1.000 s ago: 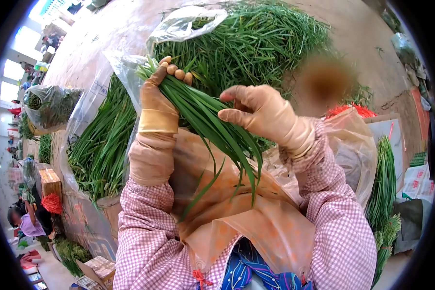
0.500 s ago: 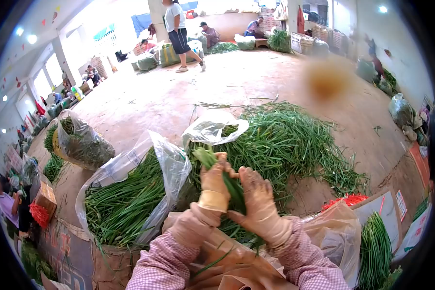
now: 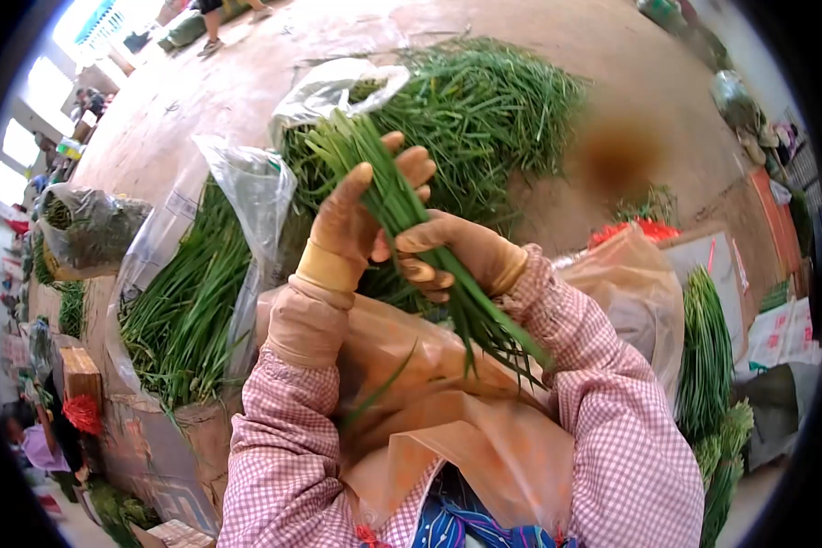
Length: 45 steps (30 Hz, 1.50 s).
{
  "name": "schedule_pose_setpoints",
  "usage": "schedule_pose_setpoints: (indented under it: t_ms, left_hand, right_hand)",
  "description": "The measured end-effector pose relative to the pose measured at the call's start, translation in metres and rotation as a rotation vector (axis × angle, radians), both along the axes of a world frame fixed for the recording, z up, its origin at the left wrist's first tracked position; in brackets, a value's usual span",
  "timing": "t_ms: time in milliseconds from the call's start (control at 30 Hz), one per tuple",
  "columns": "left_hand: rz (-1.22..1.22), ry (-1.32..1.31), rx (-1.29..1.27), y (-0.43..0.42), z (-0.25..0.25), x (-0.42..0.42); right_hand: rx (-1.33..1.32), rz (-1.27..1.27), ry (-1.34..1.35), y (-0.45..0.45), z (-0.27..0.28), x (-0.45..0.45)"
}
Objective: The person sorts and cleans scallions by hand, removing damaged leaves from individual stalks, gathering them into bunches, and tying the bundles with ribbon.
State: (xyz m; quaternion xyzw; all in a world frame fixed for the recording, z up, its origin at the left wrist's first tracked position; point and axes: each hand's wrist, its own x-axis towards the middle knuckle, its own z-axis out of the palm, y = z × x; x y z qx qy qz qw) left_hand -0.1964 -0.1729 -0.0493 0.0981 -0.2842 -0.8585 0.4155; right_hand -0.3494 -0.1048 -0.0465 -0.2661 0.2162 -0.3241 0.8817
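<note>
A bunch of green chives slants in front of me, pale ends up at the left and leaf tips down at the right. My right hand is closed around its middle. My left hand is open, thumb and fingers stretched on either side of the upper part, the stalks lying across its palm. Beyond both hands spreads a large heap of loose chives. To the left lies an open clear plastic bag with many chives in it.
A translucent brown plastic sheet covers my lap. At the right, tied-looking chives stand near red ties and a pale board. Another filled bag and a cardboard box are at the left.
My view has tilted down. The bunch now shows more fully between my hands; the right hand has closed on it, and the left hand's fingers have opened out.
</note>
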Motion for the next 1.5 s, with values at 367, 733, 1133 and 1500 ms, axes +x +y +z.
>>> schedule_pose_setpoints:
  t_ms: [367, 733, 1133, 1500]
  left_hand:
    - [0.391, 0.265, 0.225, -0.048, -0.032, 0.064]
    - [0.430, 0.212, 0.285, -0.043, -0.030, 0.057]
    - [0.523, 0.206, 0.386, -0.036, -0.020, 0.052]
    - [0.440, 0.169, 0.530, -0.067, -0.051, 0.077]
  right_hand:
    - [-0.339, 0.341, 1.054, 0.015, -0.008, -0.082]
    - [-0.456, -0.736, 0.881, 0.034, -0.006, -0.155]
    - [-0.802, -0.405, 0.977, 0.070, 0.030, -0.075]
    - [-0.762, -0.973, 0.716, 0.069, 0.025, -0.057]
